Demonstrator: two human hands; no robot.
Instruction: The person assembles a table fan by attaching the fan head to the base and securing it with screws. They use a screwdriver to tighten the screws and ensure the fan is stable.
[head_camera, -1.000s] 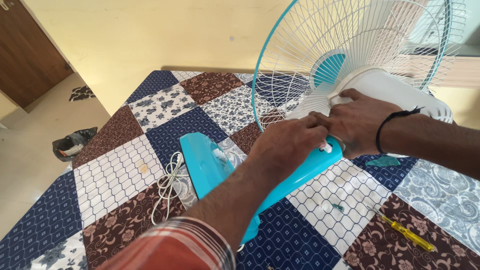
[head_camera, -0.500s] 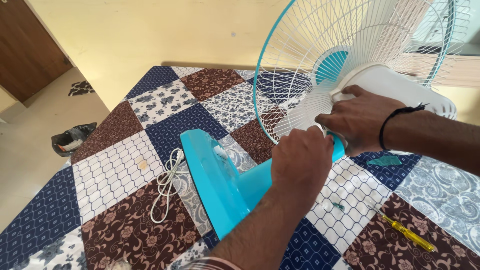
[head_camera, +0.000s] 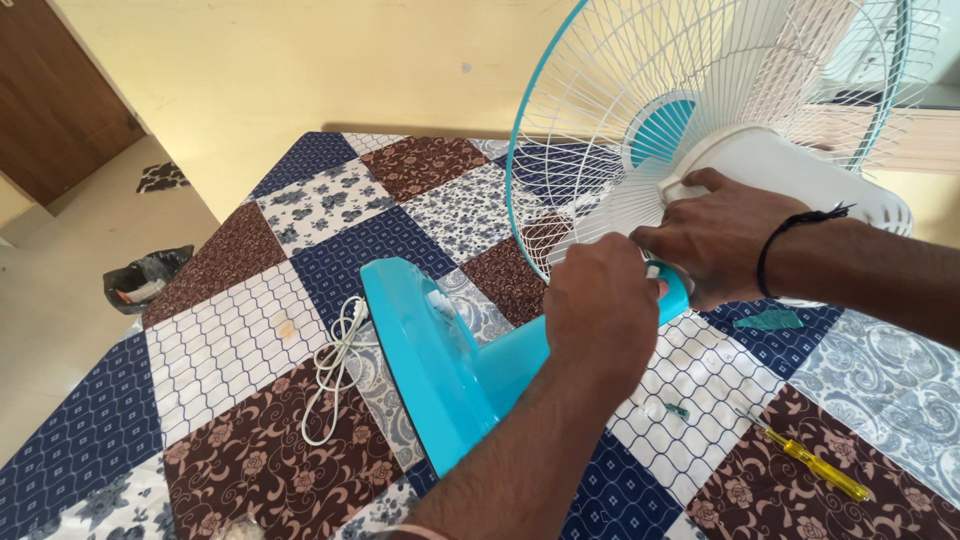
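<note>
- Fan (head_camera: 600, 330) lies tipped on its side on a patchwork bedspread (head_camera: 230, 340); long axis runs from lower left to upper right.
- Round teal base (head_camera: 420, 360) stands on edge at lower left, flat underside facing left toward the cord (head_camera: 335, 365).
- Teal neck (head_camera: 515, 360) rises from base toward the white motor housing (head_camera: 790, 175) at upper right.
- White wire grille (head_camera: 700, 90) with teal rim faces up and away toward the wall; top and right of grille cut off by frame edge.
- Left hand (head_camera: 600, 310) clenched over the top of the neck, fingers curled at the joint; what the fingertips pinch is hidden.
- Right hand (head_camera: 715, 240) wraps the front of the motor housing just behind the grille, gripping it; black thread on the wrist.
- Hands touch each other at the joint; the joint itself mostly covered.
- Yellow screwdriver (head_camera: 810, 465) lies on the bedspread at lower right, well apart from hands.
- Small teal piece (head_camera: 768, 321) lies under the right forearm, shape hard to make out.
</note>
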